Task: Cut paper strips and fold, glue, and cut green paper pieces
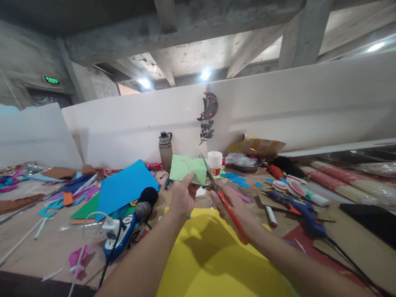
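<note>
My left hand (185, 192) is closed on the lower edge of a light green piece of paper (198, 165), held up above the table. A drawn round outline shows on the paper's left part. My right hand (227, 202) is wrapped round scissors with red handles (232, 216). The blades point up and away, beside the paper's right edge; whether they touch it I cannot tell. Beneath both hands lies a large yellow sheet (213, 255), with their shadow across it.
A dark bottle (166, 152) and stacked paper cups (214, 159) stand behind the hands. Left are a blue sheet (125, 185), yarn (143, 211) and a power strip (122, 239) with cables. A blue glue gun (309, 218) lies right. A grey moon ornament (210, 106) hangs behind.
</note>
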`<state>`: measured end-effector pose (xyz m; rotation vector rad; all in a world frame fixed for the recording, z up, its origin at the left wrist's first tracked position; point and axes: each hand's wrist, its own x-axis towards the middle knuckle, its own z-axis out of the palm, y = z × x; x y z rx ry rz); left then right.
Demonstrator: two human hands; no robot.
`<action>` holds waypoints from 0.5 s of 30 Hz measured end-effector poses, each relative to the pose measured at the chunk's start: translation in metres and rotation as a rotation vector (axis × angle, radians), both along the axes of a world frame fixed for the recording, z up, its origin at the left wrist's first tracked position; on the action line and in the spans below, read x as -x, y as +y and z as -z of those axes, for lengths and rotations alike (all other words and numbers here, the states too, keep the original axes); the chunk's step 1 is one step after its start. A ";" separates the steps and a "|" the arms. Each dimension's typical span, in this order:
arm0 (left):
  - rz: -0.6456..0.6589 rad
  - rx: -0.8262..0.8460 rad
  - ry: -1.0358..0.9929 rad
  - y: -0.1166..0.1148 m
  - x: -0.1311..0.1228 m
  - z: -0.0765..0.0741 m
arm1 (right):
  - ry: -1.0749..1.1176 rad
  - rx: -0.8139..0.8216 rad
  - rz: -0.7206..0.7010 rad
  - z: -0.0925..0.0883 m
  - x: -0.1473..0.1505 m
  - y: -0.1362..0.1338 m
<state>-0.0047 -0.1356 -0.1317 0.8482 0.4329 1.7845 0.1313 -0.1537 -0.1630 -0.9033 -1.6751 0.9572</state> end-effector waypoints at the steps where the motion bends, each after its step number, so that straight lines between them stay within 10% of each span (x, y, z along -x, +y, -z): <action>1: 0.000 0.001 0.001 0.000 0.000 0.000 | 0.000 0.003 -0.014 0.000 0.000 0.000; 15: -0.015 0.021 0.000 0.000 0.001 0.000 | -0.040 -0.003 -0.023 0.004 -0.003 0.005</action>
